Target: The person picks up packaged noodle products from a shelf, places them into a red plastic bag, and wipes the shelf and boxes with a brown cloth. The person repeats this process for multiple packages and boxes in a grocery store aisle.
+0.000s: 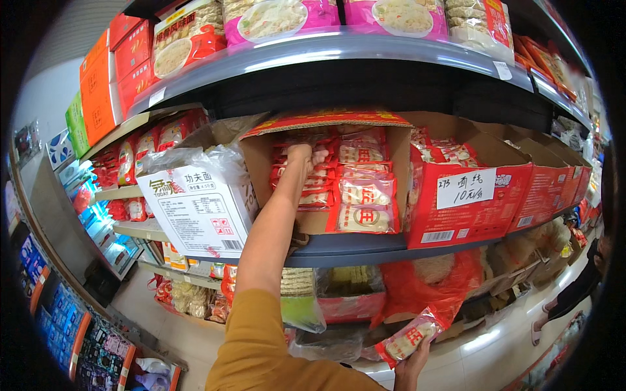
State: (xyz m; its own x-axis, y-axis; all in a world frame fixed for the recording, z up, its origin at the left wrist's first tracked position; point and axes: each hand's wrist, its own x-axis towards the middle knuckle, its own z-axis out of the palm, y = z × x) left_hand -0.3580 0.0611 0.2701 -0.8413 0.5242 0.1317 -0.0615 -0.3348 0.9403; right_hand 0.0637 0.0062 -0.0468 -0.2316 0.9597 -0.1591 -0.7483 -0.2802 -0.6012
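Observation:
My left hand reaches into an open cardboard box on the middle shelf, among stacked red and clear snack packets. Its fingers touch the left stack; whether they grip a packet cannot be told. Beside it, a second stack of red packets with pale contents fills the box's right side. Low on the right, in front of the lower shelf, my right hand holds one red and clear packet, tilted, by its lower edge.
A white carton with plastic lining stands left of the box. To the right are red cartons, one with a handwritten sign. Bagged noodles line the metal shelf above. Part of a person shows at the far right.

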